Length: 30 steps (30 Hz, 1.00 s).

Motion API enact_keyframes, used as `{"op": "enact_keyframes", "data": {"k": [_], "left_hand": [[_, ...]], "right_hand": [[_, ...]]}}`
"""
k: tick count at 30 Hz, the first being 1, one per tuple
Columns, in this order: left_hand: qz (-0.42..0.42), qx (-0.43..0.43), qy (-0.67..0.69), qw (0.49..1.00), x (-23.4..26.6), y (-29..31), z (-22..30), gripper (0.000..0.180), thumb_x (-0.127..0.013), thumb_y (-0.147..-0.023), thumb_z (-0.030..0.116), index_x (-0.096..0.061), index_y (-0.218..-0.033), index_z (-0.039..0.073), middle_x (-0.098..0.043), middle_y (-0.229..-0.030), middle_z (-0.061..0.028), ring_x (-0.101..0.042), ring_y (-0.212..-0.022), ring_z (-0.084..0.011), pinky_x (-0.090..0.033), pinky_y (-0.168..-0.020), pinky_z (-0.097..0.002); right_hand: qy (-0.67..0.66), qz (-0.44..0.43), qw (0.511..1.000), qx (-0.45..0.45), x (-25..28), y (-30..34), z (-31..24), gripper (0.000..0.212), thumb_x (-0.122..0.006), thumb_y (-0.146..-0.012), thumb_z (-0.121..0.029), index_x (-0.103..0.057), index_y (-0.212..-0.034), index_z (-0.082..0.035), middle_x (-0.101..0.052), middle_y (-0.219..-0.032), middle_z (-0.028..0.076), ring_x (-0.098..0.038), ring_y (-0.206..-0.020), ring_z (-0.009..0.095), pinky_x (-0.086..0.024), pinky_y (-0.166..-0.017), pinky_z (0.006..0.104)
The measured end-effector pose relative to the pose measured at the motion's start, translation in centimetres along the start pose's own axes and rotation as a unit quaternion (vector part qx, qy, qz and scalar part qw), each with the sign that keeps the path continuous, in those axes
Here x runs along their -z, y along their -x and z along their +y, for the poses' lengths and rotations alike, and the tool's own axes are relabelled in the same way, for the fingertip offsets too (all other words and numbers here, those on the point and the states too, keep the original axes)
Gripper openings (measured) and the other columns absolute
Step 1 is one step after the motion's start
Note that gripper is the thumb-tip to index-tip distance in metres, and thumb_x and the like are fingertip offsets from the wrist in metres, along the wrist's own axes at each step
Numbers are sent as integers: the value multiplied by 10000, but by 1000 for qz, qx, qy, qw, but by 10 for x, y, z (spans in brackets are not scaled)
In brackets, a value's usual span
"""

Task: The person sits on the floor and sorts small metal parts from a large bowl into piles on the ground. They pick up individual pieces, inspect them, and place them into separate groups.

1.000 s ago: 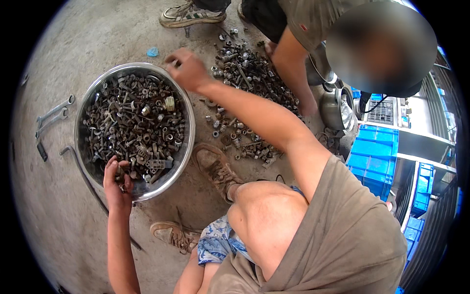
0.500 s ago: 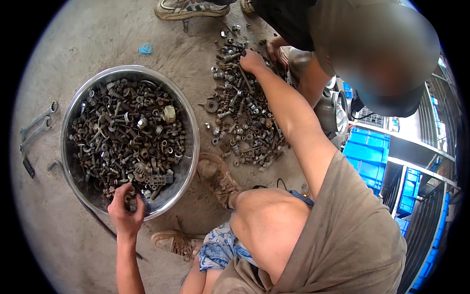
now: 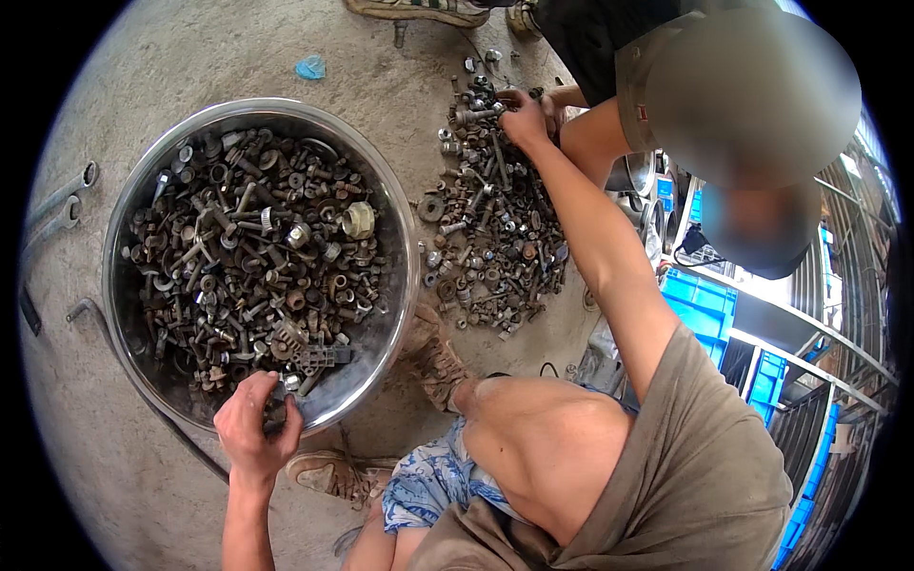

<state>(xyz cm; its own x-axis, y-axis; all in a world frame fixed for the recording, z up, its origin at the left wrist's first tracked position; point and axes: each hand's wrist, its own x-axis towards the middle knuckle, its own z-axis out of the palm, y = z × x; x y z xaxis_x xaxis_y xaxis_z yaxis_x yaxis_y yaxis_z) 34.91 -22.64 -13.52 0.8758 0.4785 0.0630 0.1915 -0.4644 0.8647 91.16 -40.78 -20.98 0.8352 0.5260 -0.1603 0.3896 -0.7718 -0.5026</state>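
My left hand [image 3: 255, 428] reaches over the near rim of a large metal bowl [image 3: 405, 285]. Its fingers are curled, with the thumb apart from them and nothing seen between. Close to its fingertips lies a shiny nut [image 3: 290, 381], beside a grey ridged block [image 3: 322, 357]. Mixed rusty bolts, nuts and washers [image 3: 243, 252] fill the bowl, among them a big pale hex fitting [image 3: 359, 220]. My right hand [image 3: 524, 124] is closed at the far end of a hardware pile [image 3: 495, 228] on the floor; what it grips is hidden. A co-worker's hand [image 3: 552, 107] is right beside it.
Two wrenches [image 3: 59, 205] and a bent dark bar [image 3: 90, 309] lie left of the bowl. A blue scrap [image 3: 310, 68] is beyond it. Blue crates [image 3: 700, 309] and metal racks stand at the right. The co-worker's capped head [image 3: 752, 105] leans in at the upper right.
The view has shifted, so the bowl looks larger. My left thumb has spread from the fingers. My right hand and the co-worker's hand are now close together over the pile.
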Motion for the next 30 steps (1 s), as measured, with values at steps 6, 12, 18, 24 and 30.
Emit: {"op": "enact_keyframes", "data": {"k": [6, 12, 18, 24, 30], "left_hand": [[22, -31, -12, 999, -2, -5, 2, 391, -730, -665, -21, -610, -1036, 3, -672, -924, -169, -679, -775, -307, -547, -658, -347], [36, -33, -18, 999, 0, -4, 5, 351, -718, -689, 0, -613, -1023, 18, -678, -930, -137, -682, -786, -300, -551, -662, -350], [38, -24, -29, 999, 2, -1, 7, 341, -719, -706, 8, -619, -1031, 31, -682, -948, -123, -687, -801, -288, -555, -674, -349], [35, -18, -49, 998, -1, 2, 6, 324, -706, -727, 18, -620, -1039, 29, -680, -949, -117, -686, -816, -286, -554, -692, -343], [14, 8, -59, 998, -2, -2, 13, 319, -682, -737, 19, -624, -1050, 49, -663, -981, -120, -670, -851, -305, -545, -724, -368]], "right_hand": [[-351, -19, 927, -128, 4, 17, -35, 512, -471, -671, 184, -620, -1120, -11, -639, -1040, 104, -627, -904, 232, -558, -733, 321], [-533, -261, 801, -76, 2, 40, -98, 543, -477, -633, 228, -602, -1101, -19, -639, -1030, 119, -641, -920, 263, -582, -754, 403], [-540, -402, 739, 6, -33, 79, -185, 580, -520, -653, 182, -610, -1184, -32, -649, -1063, 110, -643, -968, 245, -560, -795, 382], [-525, -491, 687, 103, -39, 115, -240, 545, -559, -681, 113, -594, -1202, -45, -649, -1019, 73, -623, -968, 227, -509, -826, 367], [-501, -452, 736, 53, -41, 131, -225, 579, -521, -641, 87, -588, -1206, -19, -638, -1053, 110, -627, -936, 244, -513, -822, 376]]}}
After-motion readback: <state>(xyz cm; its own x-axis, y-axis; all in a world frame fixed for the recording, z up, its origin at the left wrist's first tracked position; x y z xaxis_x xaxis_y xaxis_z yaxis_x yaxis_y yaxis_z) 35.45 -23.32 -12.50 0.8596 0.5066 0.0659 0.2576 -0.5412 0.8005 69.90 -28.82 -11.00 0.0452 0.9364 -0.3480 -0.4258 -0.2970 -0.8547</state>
